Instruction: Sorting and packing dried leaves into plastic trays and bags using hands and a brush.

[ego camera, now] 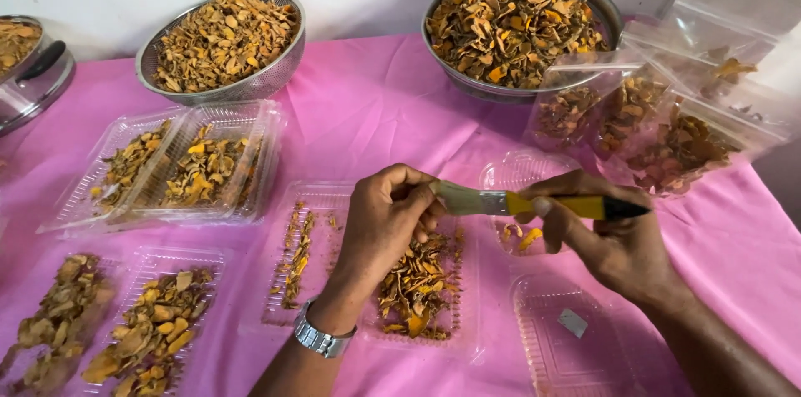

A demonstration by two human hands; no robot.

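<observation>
A: What is hard to make out here?

B: The far tip of the brush (534,203) bristles is hidden inside the curled fingers of the left hand (385,215), so whether those fingers pinch a dried chip against the bristles cannot be told. The clear tray (467,339) under that hand is partly covered by the wrist, and the trays at the lower left are cut off by the frame's edge.

A: And the fingers themselves?

B: The left hand's fingers are folded in almost fully, closed around the bristle end. The right hand (613,234) has its fingers wrapped tight on the yellow and black handle, thumb pressed along the top.

A: How are the hands posed?

B: Both forearms come in from the bottom edge. The left wrist, with a metal watch (321,337), bends so that the knuckles face upward. The right hand lies across, its fingers pointing toward the left hand, the brush level between them.

A: What lies near the fingers?

B: Just below the left fingers sits a heap of dried orange chips (417,284) in the clear tray. Below the right hand's fingers is an empty tray (542,355) holding a small grey slip. Beyond the right knuckles lie clear bags (667,143) of chips, and further off a steel bowl (602,7) heaped with them.
</observation>
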